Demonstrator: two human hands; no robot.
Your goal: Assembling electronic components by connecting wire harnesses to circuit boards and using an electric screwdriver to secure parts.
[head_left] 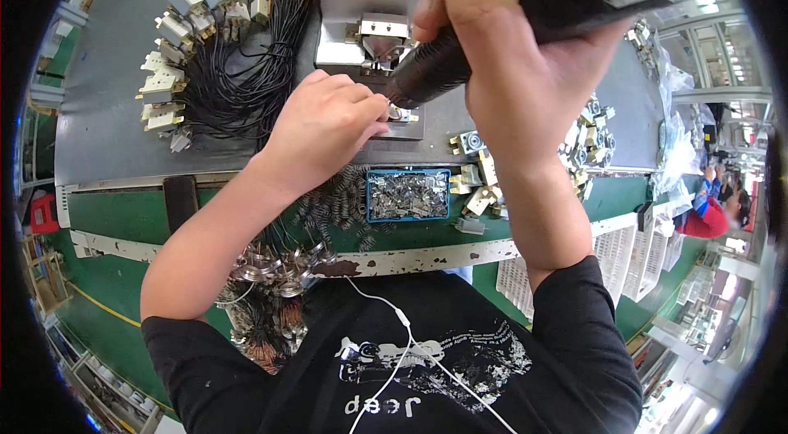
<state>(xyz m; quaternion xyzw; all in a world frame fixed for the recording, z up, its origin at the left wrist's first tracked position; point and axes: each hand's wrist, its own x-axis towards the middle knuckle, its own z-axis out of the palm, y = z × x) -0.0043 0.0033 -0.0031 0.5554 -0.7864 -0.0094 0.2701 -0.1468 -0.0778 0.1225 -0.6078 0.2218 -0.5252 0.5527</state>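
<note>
My right hand (517,56) is wrapped round a bulky black power tool (439,68) with a long round nose. The nose slants down to the left, its tip at a small white-and-metal part (400,114) on a dark metal block (406,130). From the left, my left hand (328,126) reaches to the same part, fingers curled and pinched against it just beside the tip. My fingers and the tool hide most of the part. Right behind stands a white metal housing (345,3) with a metal fixture (383,32) inside.
Left of my hands lies a bundle of black wires (238,73) with white connectors (164,89). Near the front are a blue tray (369,196) of small metal pieces, loose springs (332,204) and white switch-like parts (484,188). Metal rings (263,263) lie at the near edge.
</note>
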